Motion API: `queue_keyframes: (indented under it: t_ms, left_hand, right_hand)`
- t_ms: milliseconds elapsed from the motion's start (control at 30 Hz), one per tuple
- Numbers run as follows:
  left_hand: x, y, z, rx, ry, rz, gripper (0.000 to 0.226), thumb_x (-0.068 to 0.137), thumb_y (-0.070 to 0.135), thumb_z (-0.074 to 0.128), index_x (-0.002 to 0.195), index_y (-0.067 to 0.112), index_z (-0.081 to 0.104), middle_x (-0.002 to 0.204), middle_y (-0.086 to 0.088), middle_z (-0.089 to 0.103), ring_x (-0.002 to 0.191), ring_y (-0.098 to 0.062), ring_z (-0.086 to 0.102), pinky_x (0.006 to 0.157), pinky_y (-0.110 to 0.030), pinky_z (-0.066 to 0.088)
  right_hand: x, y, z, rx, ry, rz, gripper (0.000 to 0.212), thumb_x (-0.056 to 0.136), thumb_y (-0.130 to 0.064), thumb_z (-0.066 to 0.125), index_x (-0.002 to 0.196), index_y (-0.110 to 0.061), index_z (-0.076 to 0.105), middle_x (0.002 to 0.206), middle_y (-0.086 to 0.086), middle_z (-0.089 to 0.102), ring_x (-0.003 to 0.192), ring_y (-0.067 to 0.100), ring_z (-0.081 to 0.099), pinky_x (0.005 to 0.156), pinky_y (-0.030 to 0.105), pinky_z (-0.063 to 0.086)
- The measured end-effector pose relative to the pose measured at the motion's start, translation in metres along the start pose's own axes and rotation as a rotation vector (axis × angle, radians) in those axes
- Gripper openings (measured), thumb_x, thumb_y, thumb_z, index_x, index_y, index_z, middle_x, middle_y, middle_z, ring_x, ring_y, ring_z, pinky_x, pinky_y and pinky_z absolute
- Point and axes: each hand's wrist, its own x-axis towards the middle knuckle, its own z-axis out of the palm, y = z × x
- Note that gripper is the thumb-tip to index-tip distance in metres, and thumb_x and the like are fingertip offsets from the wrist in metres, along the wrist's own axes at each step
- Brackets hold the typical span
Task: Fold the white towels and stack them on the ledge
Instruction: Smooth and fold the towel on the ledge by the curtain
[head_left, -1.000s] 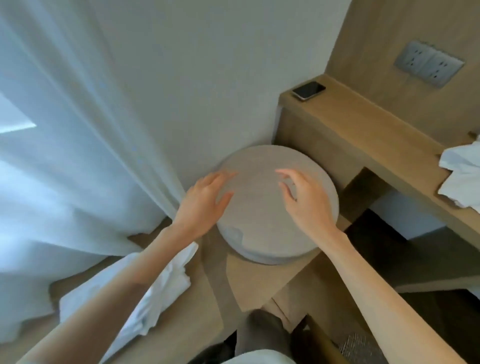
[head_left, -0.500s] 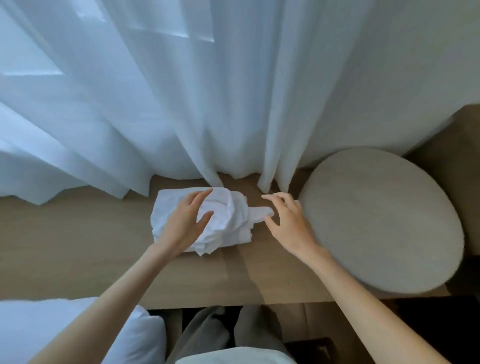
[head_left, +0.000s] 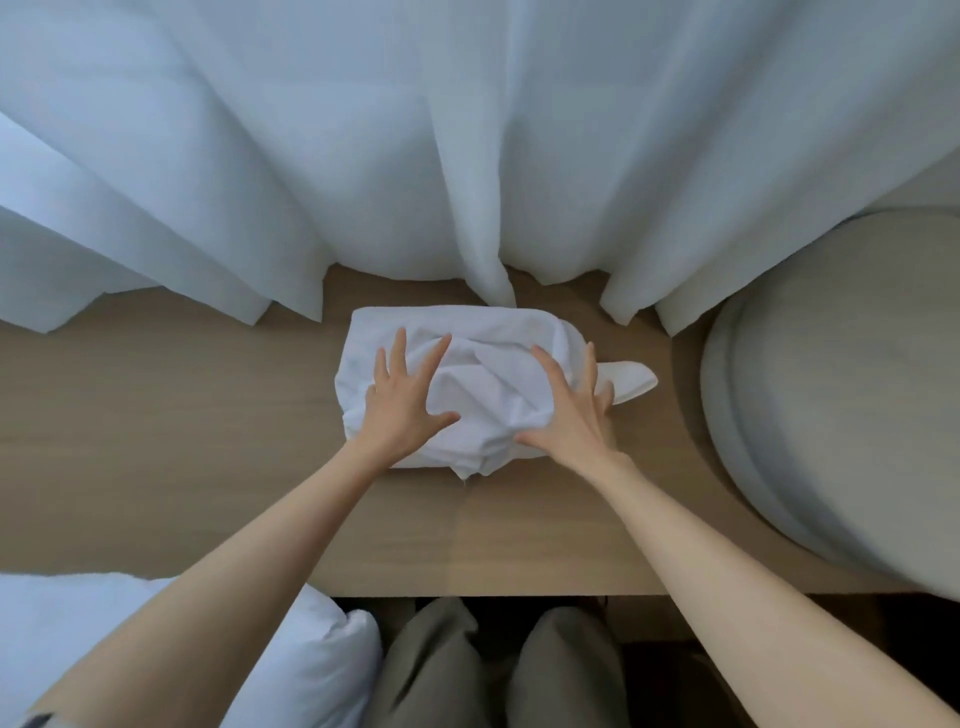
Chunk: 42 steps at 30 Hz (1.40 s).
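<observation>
Sheer white curtains (head_left: 363, 156) hang in soft pleats behind a smooth pale wooden ledge (head_left: 182, 415), where a crumpled white cloth towel (head_left: 483, 384) lies heaped near the back edge, one corner poking rightward. The left hand (head_left: 400, 410) and right hand (head_left: 571, 410) rest flat on it, fingers straight and spread, probably pinning and smoothing the limp fabric before folding. A round grey padded stool (head_left: 831, 389) sits well to the right.

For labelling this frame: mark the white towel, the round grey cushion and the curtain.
white towel (head_left: 467, 332): head view, smooth far part.
round grey cushion (head_left: 857, 395): head view, middle of its top.
curtain (head_left: 467, 156): head view, a central fold.
</observation>
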Motion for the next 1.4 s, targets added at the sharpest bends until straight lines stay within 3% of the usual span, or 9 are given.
queue_keyframes:
  t_ms: [133, 200, 333, 433, 567, 933, 1100, 1267, 1400]
  left_hand:
    - [0.049, -0.016, 0.022, 0.149, -0.067, 0.019, 0.115, 0.067, 0.059, 0.074, 0.145, 0.05, -0.009, 0.154, -0.004, -0.029, 0.14, -0.043, -0.021, 0.105, -0.071, 0.003]
    - [0.066, -0.023, 0.032, 0.253, -0.098, 0.013, 0.122, 0.063, 0.064, 0.074, 0.144, 0.048, -0.016, 0.157, -0.005, -0.018, 0.141, -0.044, -0.014, 0.103, -0.073, -0.004]
    - [0.077, -0.025, 0.045, 0.361, -0.02, 0.031, 0.114, 0.068, 0.056, 0.075, 0.15, 0.037, -0.002, 0.14, -0.006, 0.029, 0.125, -0.036, 0.03, 0.106, -0.07, 0.003]
    - [0.077, -0.025, 0.045, 0.383, 0.033, 0.083, 0.092, 0.074, 0.047, 0.073, 0.147, 0.031, 0.019, 0.131, -0.006, 0.04, 0.118, -0.033, 0.038, 0.109, -0.065, 0.009]
    - [0.069, -0.025, 0.027, 0.299, 0.077, 0.114, 0.065, 0.082, 0.041, 0.068, 0.137, 0.025, 0.038, 0.115, -0.006, 0.053, 0.11, -0.031, 0.048, 0.107, -0.055, 0.019]
    - [-0.01, 0.048, -0.087, -0.182, 0.21, 0.13, 0.05, 0.077, 0.042, 0.072, 0.122, 0.026, 0.056, 0.099, -0.003, 0.057, 0.091, -0.023, 0.055, 0.08, -0.038, 0.047]
    - [-0.041, 0.114, -0.136, -0.289, 0.302, 0.198, 0.042, 0.075, 0.04, 0.074, 0.114, 0.029, 0.062, 0.1, 0.001, 0.06, 0.09, -0.018, 0.055, 0.078, -0.033, 0.043]
    - [-0.061, 0.191, -0.159, -0.286, 0.357, 0.315, 0.04, 0.073, 0.04, 0.075, 0.11, 0.033, 0.063, 0.09, 0.014, 0.052, 0.081, -0.009, 0.049, 0.071, -0.022, 0.032]
    - [-0.067, 0.258, -0.154, -0.284, 0.323, 0.428, 0.041, 0.073, 0.044, 0.074, 0.111, 0.034, 0.062, 0.089, 0.015, 0.052, 0.079, -0.01, 0.051, 0.064, -0.018, 0.034]
  right_hand:
    - [0.035, 0.012, 0.025, -0.047, -0.068, 0.049, 0.106, 0.075, -0.042, 0.074, 0.142, -0.055, -0.007, 0.149, 0.005, -0.037, 0.138, 0.052, -0.004, 0.106, 0.062, 0.029]
    - [0.045, 0.019, 0.035, -0.126, -0.108, 0.047, 0.103, 0.077, -0.039, 0.073, 0.144, -0.053, -0.004, 0.151, 0.011, -0.033, 0.136, 0.05, 0.01, 0.103, 0.056, 0.035]
    - [0.054, 0.028, 0.047, -0.161, 0.018, 0.026, 0.076, 0.085, -0.023, 0.063, 0.143, -0.046, 0.02, 0.15, 0.015, 0.008, 0.121, 0.039, 0.028, 0.091, 0.044, 0.041]
    - [0.057, 0.031, 0.043, -0.126, 0.157, -0.034, 0.062, 0.085, -0.005, 0.055, 0.138, -0.033, 0.04, 0.128, 0.011, 0.043, 0.106, 0.031, 0.04, 0.078, 0.034, 0.043]
    - [0.049, 0.026, 0.023, -0.026, 0.178, -0.094, 0.051, 0.082, -0.001, 0.055, 0.127, -0.024, 0.057, 0.107, 0.012, 0.062, 0.097, 0.031, 0.05, 0.071, 0.033, 0.045]
    - [-0.038, -0.004, -0.112, 0.219, 0.424, -0.25, 0.023, 0.077, -0.02, 0.063, 0.094, -0.034, 0.068, 0.081, -0.007, 0.066, 0.076, 0.018, 0.057, 0.057, 0.022, 0.043]
    - [-0.097, 0.0, -0.18, 0.324, 0.579, -0.26, 0.02, 0.077, -0.023, 0.066, 0.096, -0.028, 0.07, 0.089, -0.004, 0.071, 0.085, 0.022, 0.063, 0.074, 0.037, 0.053]
    - [-0.157, 0.033, -0.235, 0.397, 0.719, -0.238, 0.021, 0.075, -0.023, 0.069, 0.096, -0.028, 0.07, 0.094, -0.008, 0.07, 0.086, 0.01, 0.061, 0.07, 0.019, 0.044]
    - [-0.193, 0.08, -0.271, 0.409, 0.814, -0.195, 0.023, 0.076, -0.023, 0.07, 0.098, -0.03, 0.069, 0.101, -0.004, 0.063, 0.089, 0.01, 0.056, 0.067, 0.017, 0.038]
